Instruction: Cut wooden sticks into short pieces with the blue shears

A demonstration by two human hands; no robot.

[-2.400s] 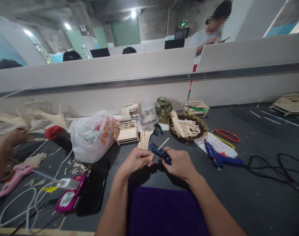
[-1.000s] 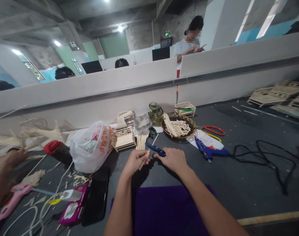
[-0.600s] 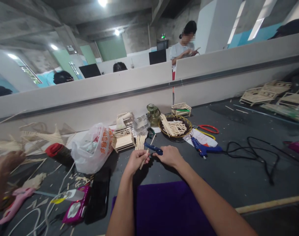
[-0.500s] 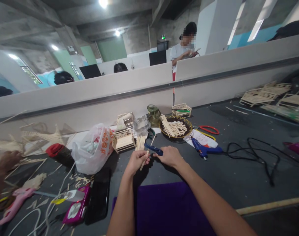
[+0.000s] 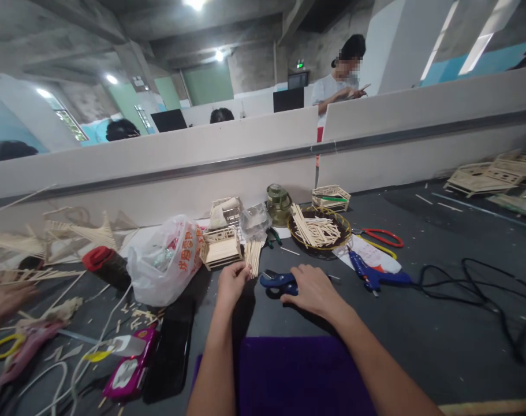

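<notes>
My left hand (image 5: pixel 233 284) is closed, its fingertips pinching at the near end of a row of thin wooden sticks (image 5: pixel 253 255) on the dark table. The stick in its fingers is hard to tell apart from the row. To the right, my right hand (image 5: pixel 315 290) lies low over the table, its fingers around the handles of blue cutting pliers (image 5: pixel 276 282), whose jaws point left. A single short stick (image 5: pixel 290 251) rests behind the pliers. Just behind the row stands a small wooden stick-built model (image 5: pixel 222 247).
A basket (image 5: pixel 347 234) holds many sticks. Right of it lie red-handled pliers (image 5: pixel 384 237) and a blue glue gun (image 5: pixel 373 274) with a black cord. At left are a plastic bag (image 5: pixel 159 268), a phone (image 5: pixel 170 352) and a co-worker's hand (image 5: pixel 5 303). A purple mat (image 5: pixel 303 375) lies in front.
My hands have moved apart. The left took its stick to the row; the right lowered the blue pliers to the table. A short stick now lies behind them. The view has shifted slightly.
</notes>
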